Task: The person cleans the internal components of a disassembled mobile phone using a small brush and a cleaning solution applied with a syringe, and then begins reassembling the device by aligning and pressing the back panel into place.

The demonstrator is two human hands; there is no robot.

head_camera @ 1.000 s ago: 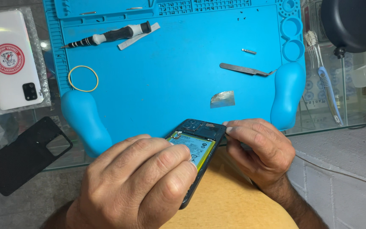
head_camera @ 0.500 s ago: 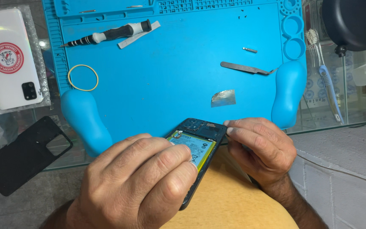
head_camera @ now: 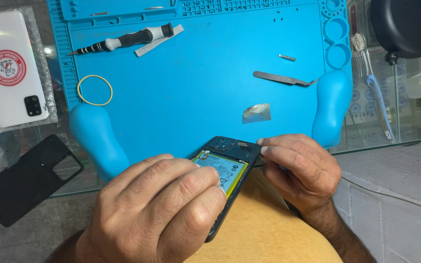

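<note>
The opened smartphone, its back cover off and the battery exposed, sits at the near edge of the blue silicone repair mat, overhanging toward the person. The left hand lies over the phone's lower half, fingers pressing down on the battery and gripping the frame. The right hand pinches the phone's upper right corner between thumb and forefinger; whether something thin is caught in that pinch cannot be told.

On the mat beyond the phone lie a scrap of silvery foil, metal tweezers toward the mat's right side, a small screw bit just past them, a precision screwdriver at the far left with a pale strip touching it, and a yellow rubber band at the left edge. Off the mat to the left rest a black back cover and a white phone case in a clear bag.

The risks look plain. Hard pressure from the left fingers could dent or bend the battery. A pull at the corner could strain a flex cable or crack the frame. Because the phone overhangs the mat's near edge, a slackened grip could let it slide off.
</note>
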